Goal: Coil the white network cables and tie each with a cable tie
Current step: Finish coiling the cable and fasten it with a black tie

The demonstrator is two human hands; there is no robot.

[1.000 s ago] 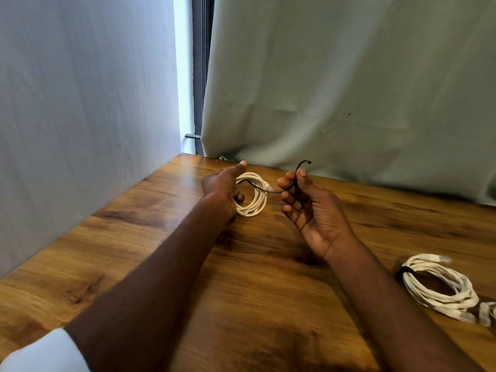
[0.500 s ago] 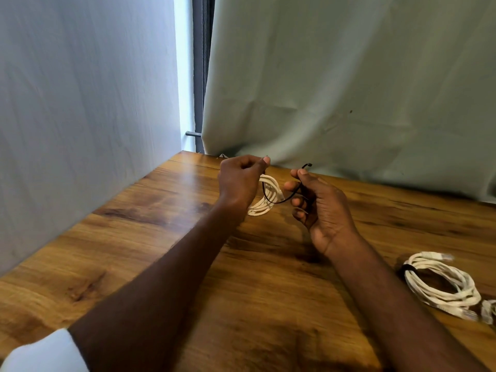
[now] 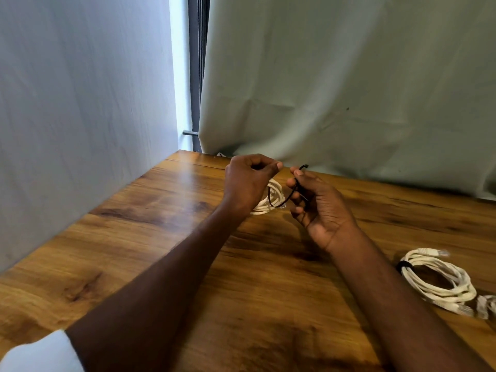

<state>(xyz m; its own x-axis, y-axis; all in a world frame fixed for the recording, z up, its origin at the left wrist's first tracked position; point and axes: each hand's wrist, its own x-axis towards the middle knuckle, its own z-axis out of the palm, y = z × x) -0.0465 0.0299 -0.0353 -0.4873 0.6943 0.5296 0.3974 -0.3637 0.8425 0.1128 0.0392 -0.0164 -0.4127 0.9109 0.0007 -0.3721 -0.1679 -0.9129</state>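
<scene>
white cable coil (image 3: 271,198) gripped in left hand (image 3: 248,183) | right hand (image 3: 316,205) pinches black cable tie (image 3: 291,193) looped round it, not fastened | second coil (image 3: 440,280) already tied

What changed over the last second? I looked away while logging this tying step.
The left hand lifted the white coil off the table and now grips it. The right hand curled tighter on the black cable tie, now looped at the coil. The tied coil at right stayed put.
</scene>
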